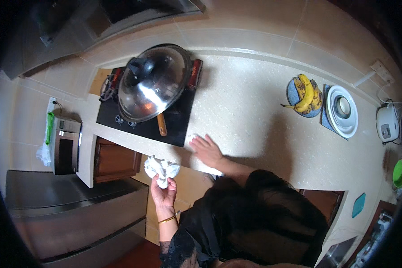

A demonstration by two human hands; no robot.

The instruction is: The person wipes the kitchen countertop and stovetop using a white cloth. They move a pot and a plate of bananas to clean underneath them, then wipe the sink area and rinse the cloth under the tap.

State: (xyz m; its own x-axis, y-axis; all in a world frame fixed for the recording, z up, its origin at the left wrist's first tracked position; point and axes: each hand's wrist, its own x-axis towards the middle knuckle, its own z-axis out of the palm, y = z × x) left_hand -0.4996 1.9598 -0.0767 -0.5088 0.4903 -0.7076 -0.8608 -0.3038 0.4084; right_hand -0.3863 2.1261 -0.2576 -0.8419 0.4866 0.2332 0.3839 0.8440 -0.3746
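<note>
My left hand (164,192) pinches a crumpled white tissue or cloth (161,169) between thumb and fingers, just off the front edge of the countertop. A gold bangle circles that wrist. My right hand (206,151) lies over the speckled pale countertop (234,100), palm down with fingers somewhat spread, near the front right corner of the black gas hob (184,134). Nothing shows in it; whether it touches the counter is hard to tell. On the hob stands a pan under a domed metal lid (157,83) with a black knob. A wooden handle (161,124) sticks out below the lid.
Farther right, bananas (306,93) lie on a round blue-grey mat, beside white dishes (333,124) on another mat. A white appliance (387,124), green bowl (399,173) and teal item (358,205) line the right side. At left are a microwave (66,147) and a steel refrigerator (80,217).
</note>
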